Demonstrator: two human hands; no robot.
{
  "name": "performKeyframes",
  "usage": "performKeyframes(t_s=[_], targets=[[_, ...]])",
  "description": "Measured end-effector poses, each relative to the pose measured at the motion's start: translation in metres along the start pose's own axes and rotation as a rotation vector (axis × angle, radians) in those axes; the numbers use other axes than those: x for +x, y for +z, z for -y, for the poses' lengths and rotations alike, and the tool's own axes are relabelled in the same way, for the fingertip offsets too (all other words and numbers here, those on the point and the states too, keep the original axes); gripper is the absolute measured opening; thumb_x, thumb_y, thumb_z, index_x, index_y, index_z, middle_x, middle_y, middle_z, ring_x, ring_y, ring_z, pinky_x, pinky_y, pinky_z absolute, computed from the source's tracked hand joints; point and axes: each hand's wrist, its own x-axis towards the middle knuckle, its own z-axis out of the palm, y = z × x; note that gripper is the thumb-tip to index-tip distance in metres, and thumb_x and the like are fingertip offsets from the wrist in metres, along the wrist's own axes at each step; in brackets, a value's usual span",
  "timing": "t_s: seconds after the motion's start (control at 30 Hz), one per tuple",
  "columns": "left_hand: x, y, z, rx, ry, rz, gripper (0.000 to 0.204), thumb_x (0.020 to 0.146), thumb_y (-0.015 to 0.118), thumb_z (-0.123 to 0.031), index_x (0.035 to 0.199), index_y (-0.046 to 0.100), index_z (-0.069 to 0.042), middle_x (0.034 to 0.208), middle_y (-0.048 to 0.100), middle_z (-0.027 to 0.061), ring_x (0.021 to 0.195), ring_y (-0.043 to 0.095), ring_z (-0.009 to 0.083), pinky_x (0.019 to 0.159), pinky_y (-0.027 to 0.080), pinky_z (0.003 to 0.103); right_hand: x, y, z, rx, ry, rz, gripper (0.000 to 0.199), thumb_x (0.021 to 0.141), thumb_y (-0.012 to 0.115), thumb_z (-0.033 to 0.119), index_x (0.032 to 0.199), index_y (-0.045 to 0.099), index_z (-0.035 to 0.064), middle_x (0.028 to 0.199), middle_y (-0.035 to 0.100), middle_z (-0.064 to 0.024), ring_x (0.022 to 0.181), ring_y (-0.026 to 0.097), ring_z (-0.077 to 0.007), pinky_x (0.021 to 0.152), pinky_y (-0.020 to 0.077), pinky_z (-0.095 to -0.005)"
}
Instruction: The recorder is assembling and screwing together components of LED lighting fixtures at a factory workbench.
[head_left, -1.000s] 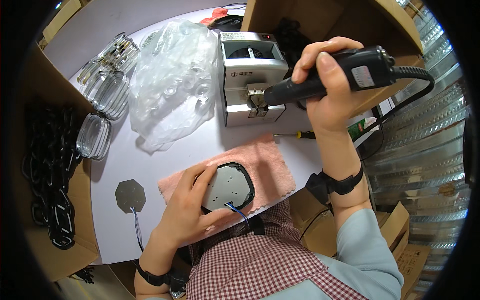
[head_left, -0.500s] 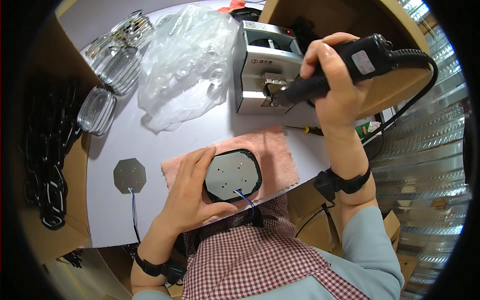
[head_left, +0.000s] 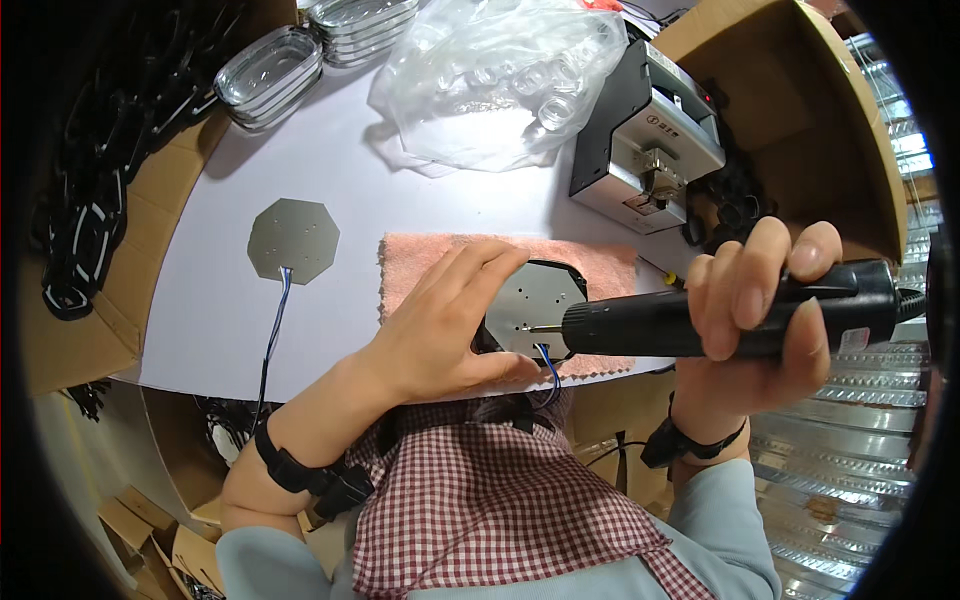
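Over the near edge of the table [head_left: 200, 340], the left hand [head_left: 440, 325] is holding the left side of a black-rimmed housing with a grey plate [head_left: 508, 306], which is lying on a pink cloth [head_left: 412, 258]. The right hand [head_left: 755, 315], apart from it, is gripping a black electric screwdriver [head_left: 635, 326], its tip meeting the plate. Perhaps the tip could be slipping and scratching, if the driver is tilting or the cloth is sliding; the nearby blue wires [head_left: 550, 368] could be catching. I am counting one housing, one driver, one cloth; farther, towards the left edge, one loose octagonal plate [head_left: 310, 245]; at the far side, one silver machine [head_left: 640, 135] and one clear bag [head_left: 470, 110].
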Motion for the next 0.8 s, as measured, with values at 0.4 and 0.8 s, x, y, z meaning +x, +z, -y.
performKeyframes(t_s=[0.4,0.8], targets=[[-0.003,0.006,0.001,0.051,0.067,-0.028,0.098,0.075,0.085,-0.052,0.144,0.043,0.004,0.143,0.048,0.0248,0.127,0.052,0.0436,0.108,0.044,0.05,0.0,0.008,-0.011,-0.123,0.039,0.075,0.028,0.098,0.064,0.028,0.116,0.049,0.0119,0.085,0.058,-0.0057,0.055,0.054,-0.0104,0.057,0.0447,-0.025],[0.03,-0.021,-0.027,0.137,-0.152,0.252,0.105,0.071,0.084,-0.059,0.138,0.046,0.012,0.117,0.061,0.0291,0.108,0.063,0.0428,0.095,0.051,0.047,0.027,-0.031,-0.019,0.156,0.111,-0.097,0.023,0.097,0.061,0.023,0.112,0.053,0.0076,0.087,0.058,-0.0095,0.067,0.056,-0.016,0.064,0.0479,-0.0288]])
